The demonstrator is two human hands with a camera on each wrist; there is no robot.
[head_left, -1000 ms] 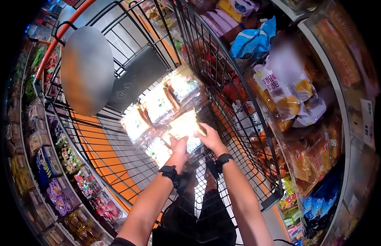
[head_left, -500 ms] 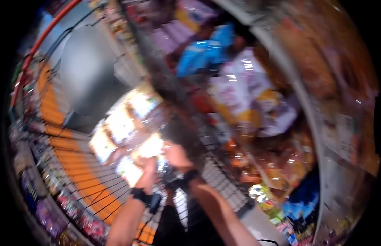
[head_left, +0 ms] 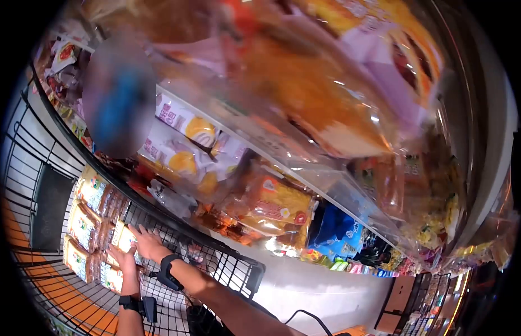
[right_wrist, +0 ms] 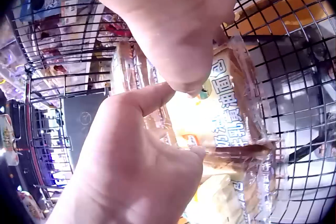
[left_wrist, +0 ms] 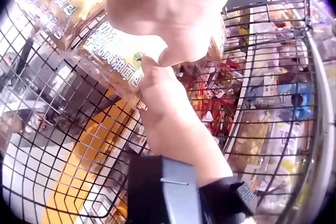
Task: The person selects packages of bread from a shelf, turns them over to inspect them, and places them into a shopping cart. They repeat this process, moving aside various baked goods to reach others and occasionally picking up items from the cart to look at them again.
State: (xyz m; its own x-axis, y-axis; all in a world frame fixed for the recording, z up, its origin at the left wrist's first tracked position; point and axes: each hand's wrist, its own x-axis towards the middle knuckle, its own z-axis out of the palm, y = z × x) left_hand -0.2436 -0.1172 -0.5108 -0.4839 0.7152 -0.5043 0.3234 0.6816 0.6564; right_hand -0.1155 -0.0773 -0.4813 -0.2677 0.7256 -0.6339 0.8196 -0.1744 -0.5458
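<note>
Both hands are low inside a black wire shopping cart (head_left: 237, 259), close together at a clear-wrapped pack of bread (head_left: 124, 237). My left hand (head_left: 125, 260) lies at the near side of this pack, fingers spread and touching it. From the other side my right hand (head_left: 150, 245) touches it with extended fingers. Several similar bread packs (head_left: 84, 227) stand in rows beyond and beside it. Pale labels with blue-outlined lettering show on a pack (right_wrist: 223, 103) in the right wrist view. Part of the wrapper is hidden behind the hands.
A grey-black panel (head_left: 50, 207) stands at the cart's far end. Along the right runs a shelf with bagged bread (head_left: 271, 204), white-purple bags (head_left: 182, 159) and blue packs (head_left: 339, 235). Larger pastry bags (head_left: 322, 84) on an upper shelf hang close over the cart side.
The head view has swung to the right, so the cart and hands now appear lower left and more shelf shows. The hands stay at the same bread pack, their fingers now more spread.
</note>
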